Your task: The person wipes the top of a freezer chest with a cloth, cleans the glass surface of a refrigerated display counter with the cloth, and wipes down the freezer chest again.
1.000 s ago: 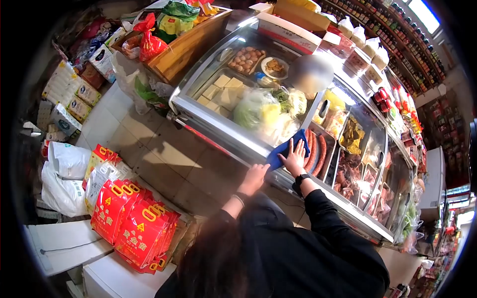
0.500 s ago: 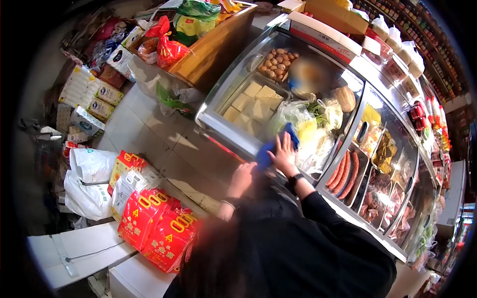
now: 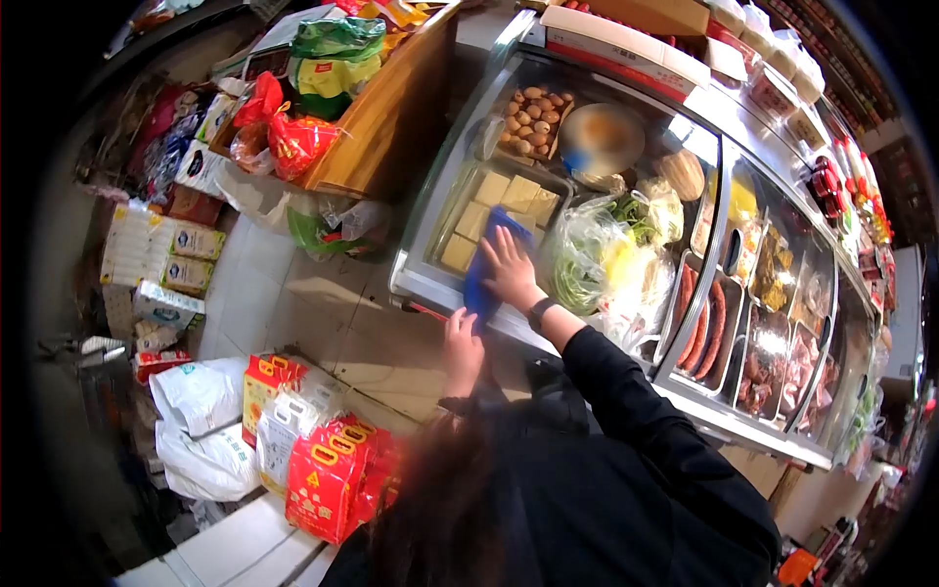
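Note:
A blue cloth lies over the near left part of the display case's glass top, with its lower end hanging past the metal front edge. My right hand presses flat on the cloth, fingers stretched and spread. Lower down, beside the front edge, my left hand has its bent fingers at the cloth's hanging end. Beneath the glass, blocks of tofu sit in a tray, partly hidden by the cloth. Bagged green vegetables lie to the right of my right hand.
Inside the case are eggs, a round bowl, sausages and trays of meat. A carton stands along the back. Red bags and white sacks stand at left; a wooden box is beyond.
Both hands and the blue cloth have moved left along the case, from over the bagged vegetables to over the tofu. The camera view has shifted slightly.

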Demonstrator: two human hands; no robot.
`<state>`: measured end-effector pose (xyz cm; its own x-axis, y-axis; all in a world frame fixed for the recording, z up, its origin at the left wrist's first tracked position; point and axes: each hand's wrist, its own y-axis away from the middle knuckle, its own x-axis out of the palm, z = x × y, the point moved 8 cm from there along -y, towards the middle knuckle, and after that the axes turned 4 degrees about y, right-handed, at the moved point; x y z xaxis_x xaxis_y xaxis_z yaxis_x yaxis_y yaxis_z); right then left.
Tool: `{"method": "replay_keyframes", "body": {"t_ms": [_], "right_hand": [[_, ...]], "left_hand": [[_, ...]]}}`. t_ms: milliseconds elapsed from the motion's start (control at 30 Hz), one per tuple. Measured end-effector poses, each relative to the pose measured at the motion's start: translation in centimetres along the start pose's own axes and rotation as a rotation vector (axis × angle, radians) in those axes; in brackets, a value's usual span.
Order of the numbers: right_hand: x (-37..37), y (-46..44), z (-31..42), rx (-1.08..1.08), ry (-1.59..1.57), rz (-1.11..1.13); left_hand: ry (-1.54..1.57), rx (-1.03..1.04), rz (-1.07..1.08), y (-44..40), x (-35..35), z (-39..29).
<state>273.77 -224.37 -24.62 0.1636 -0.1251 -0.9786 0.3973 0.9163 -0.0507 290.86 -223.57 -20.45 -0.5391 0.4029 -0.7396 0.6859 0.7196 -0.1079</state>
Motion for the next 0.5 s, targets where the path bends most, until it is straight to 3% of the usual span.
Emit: {"method": "replay_keyframes", "body": {"t_ms": [200, 333, 500], "right_hand": [[0.4, -6.2, 3.0, 0.081, 0.067, -0.005], [0.6, -10.2, 4.9, 0.091, 0.103, 0.003], [-0.5, -9.7, 4.9, 0.11, 0.073, -0.074]], "left_hand": [[0.05, 0.126, 0.059, -6.8, -4.0, 3.4], [0.092, 0.103, 0.04, -10.6, -7.4, 6.6], [0.09, 0.194, 0.096, -13.0, -7.5, 8.1]]}}
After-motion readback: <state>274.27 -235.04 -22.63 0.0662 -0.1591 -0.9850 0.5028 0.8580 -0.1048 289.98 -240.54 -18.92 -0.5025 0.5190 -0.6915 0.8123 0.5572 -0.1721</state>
